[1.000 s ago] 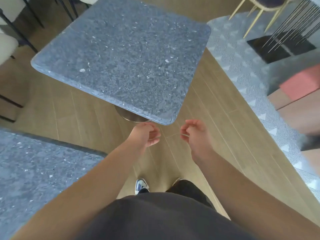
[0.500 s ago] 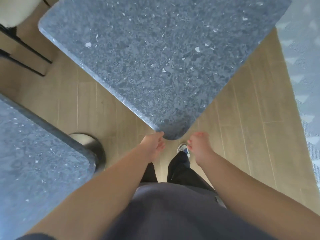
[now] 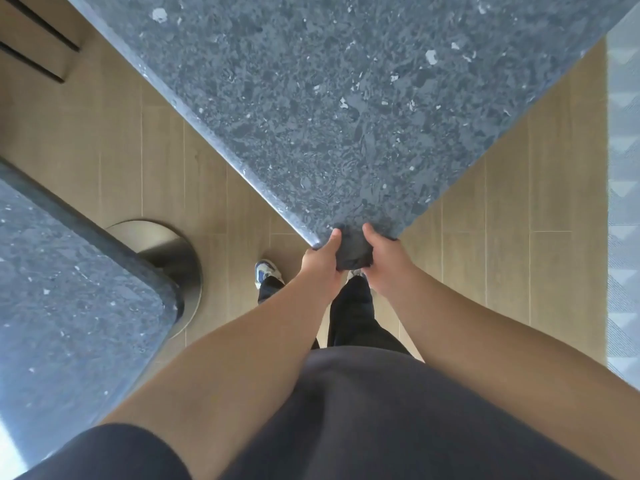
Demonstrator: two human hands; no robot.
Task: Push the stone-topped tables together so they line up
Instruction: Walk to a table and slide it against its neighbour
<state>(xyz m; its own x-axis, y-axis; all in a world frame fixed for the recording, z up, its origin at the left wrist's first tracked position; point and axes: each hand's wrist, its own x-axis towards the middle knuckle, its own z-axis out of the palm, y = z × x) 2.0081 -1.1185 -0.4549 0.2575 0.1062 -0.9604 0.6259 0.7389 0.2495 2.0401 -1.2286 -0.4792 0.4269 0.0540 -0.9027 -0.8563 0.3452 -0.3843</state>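
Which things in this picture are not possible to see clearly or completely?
Head view:
- Fingers of left hand and right hand: curled under the corner of the far table.
- Far table's base: hidden by its own top.
- Near table: cut off by the left edge; its round base partly covered.
- Right shoe: behind the hands.

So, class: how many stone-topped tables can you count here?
2. One table fills the upper middle, both hands at its near corner. The other table sits lower left. More may lie out of view.
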